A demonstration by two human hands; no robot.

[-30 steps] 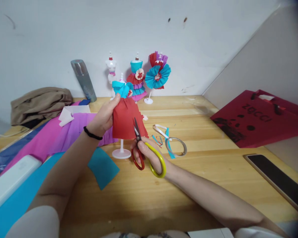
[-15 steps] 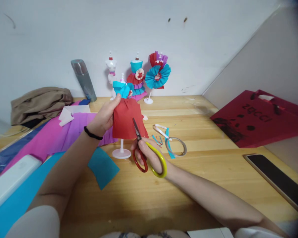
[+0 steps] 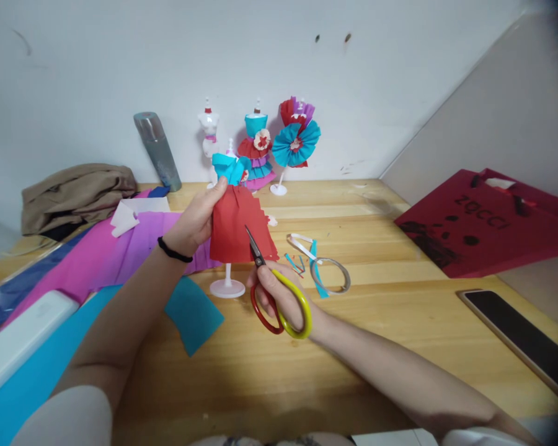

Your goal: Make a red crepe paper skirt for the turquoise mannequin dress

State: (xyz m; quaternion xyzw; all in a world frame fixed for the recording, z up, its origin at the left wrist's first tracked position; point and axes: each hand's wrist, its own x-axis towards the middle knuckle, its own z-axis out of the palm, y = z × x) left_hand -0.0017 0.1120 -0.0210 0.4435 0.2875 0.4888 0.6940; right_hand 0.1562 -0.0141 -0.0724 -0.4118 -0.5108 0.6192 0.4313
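My left hand (image 3: 202, 214) grips a small mannequin at the waist, its thumb on the front. The mannequin wears a turquoise paper top (image 3: 230, 167) and a red paper skirt (image 3: 237, 226) with a ragged right edge. Its round white base (image 3: 227, 288) rests on the table. My right hand (image 3: 281, 291) is closed on scissors (image 3: 257, 254) with one red and one yellow handle loop. Their dark blades lie close together in front of the skirt's lower part, tip pointing up and left. I cannot tell whether they touch the paper.
Three more mannequins (image 3: 259, 130) stand by the wall. A tape roll (image 3: 344, 275) and paper scraps (image 3: 295, 263) lie to the right. Farther right are a red bag (image 3: 483, 229) and a phone (image 3: 521, 337). Crepe paper (image 3: 93, 263), a brown cloth (image 3: 79, 192) and a bottle (image 3: 158, 152) are left.
The scissors have shifted slightly down, and their handle loops have come closer together. My left hand and the mannequin have stayed almost still.
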